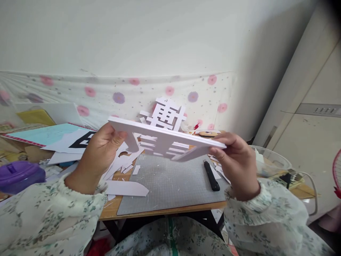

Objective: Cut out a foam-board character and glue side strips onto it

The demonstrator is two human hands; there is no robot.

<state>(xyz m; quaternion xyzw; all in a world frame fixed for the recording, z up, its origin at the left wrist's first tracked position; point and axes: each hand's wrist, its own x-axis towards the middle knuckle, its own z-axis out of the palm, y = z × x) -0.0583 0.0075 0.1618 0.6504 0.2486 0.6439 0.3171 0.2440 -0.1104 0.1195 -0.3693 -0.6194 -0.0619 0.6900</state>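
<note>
Both hands hold up a white foam board cutout (157, 139), tilted with one long edge toward me and slots cut through it. My left hand (102, 153) pinches its left corner, thumb on the near side. At the right corner, my right hand (236, 160) grips the board between thumb and fingers. Below lies a grey cutting mat (173, 185) marked with a grid. A black utility knife (211, 176) rests on the mat near my right hand. Behind the held board, another white cutout (170, 113) with lattice-like strokes leans up by the wall.
White scraps (128, 188) lie left of and on the mat. A purple lidded container (20, 176) and a light blue board (61, 133) are at left. At right stand a clear plastic tub (274, 160) and a pink fan (337, 170).
</note>
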